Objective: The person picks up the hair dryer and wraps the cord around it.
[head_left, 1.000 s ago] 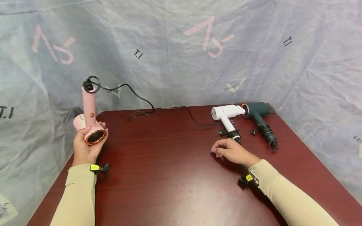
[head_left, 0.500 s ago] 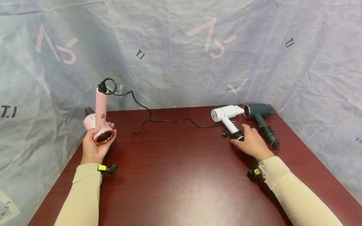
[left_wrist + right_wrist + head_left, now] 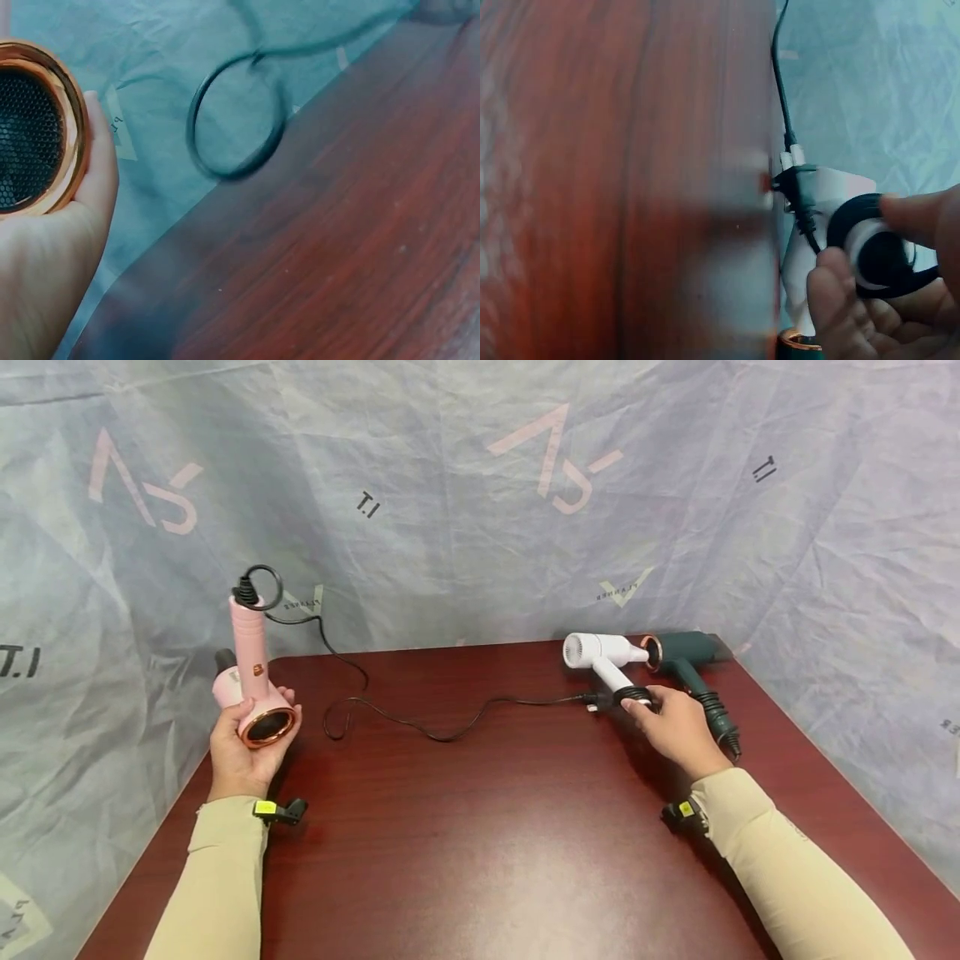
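My left hand (image 3: 243, 764) cups the barrel of a pink hair dryer (image 3: 249, 647), holding it above the table's left side with its handle pointing up. Its copper-rimmed intake (image 3: 81, 142) faces the left wrist camera. From the handle a black cord (image 3: 446, 739) loops down and runs across the table to the right. With thumb and fingers, my right hand (image 3: 682, 731) grips the handle end of a white hair dryer (image 3: 600, 652), where its own cord (image 3: 851, 214) is wound round. A black plug (image 3: 799, 187) hangs beside that handle.
A dark green hair dryer (image 3: 686, 652) lies just right of the white one, cord wrapped on its handle; the white nozzle overlaps its copper ring. Behind the dark red table (image 3: 450, 860) hangs a grey printed cloth (image 3: 420, 510).
My right hand has moved right and taken hold of the white hair dryer's handle, turning the dryer slightly. The pink dryer's cord has shifted toward me. The left hand keeps its hold.
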{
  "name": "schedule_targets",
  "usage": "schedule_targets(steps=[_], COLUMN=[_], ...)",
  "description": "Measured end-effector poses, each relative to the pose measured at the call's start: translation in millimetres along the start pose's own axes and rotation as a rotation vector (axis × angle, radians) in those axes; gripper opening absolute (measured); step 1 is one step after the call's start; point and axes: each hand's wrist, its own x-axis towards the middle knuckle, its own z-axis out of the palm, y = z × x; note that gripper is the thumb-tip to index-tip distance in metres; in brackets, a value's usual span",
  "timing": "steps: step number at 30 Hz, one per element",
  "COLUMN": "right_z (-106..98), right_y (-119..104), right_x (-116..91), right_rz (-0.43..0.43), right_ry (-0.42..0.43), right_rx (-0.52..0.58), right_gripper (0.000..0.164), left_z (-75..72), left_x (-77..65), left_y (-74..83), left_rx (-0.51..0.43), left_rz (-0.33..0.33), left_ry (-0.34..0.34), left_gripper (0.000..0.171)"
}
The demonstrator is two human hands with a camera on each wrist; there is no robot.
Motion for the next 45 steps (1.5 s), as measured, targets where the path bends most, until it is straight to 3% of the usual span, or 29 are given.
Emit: schedule_targets(steps=[4,13,18,21,26,32,36,39,42,45], right_z=[-1.2,-0.4,-1.8,-1.9,1.1,13.3,19.2,18.3,15.0,12.8], right_y=[4.8,14.7,11.8,4.1,-25.9,-83.8,-128.5,-159.0,-182.1,-196.2], right_x=[-1.1,2.7,4.8,2.1,0.7,-1.9,-4.0,-7.7,-13.8,-21.2], right_rz=[0.008,0.064,0.064,0.025,-0.137,-0.335,-0.434,-0.466,-0.503,-0.526], right_ry=[0.002,-0.108,-0.161,-0.107,0.042,-0.001,-0.074,-0.159,-0.306,-0.493], right_rx=[-0.024,-0.031,-0.05,-0.064,-0.01,0.096,0.218,0.386,0.603,0.801], right_gripper=[0.054,0.059,0.07,0.07,0.052,0.047,0.052,0.057,0.058,0.049], left_z=[1.8,6.2,12.8,23.1,53.2,102.1,137.6,162.3,182.3,197.8], left_x=[0.2,2.2,3.1,-0.6,-0.9,6.6,8.1,7.4,2.8,-4.1], left_y=[-0.7,0.7,-5.4,-15.8,-39.9,-75.7,-99.7,-115.5,-128.3,-137.9], left_rx=[-0.006,-0.003,0.212,0.375,0.581,0.7,0.759,0.809,0.848,0.866], left_rz=[0.026,0.069,0.054,0.086,0.097,0.086,0.088,0.113,0.161,0.21], left_ry=[-0.03,-0.059,-0.047,-0.024,-0.023,-0.091,-0.173,-0.231,-0.262,-0.275], left_gripper=[0.045,0.049,0.047,0.048,0.052,0.055,0.06,0.064,0.067,0.069])
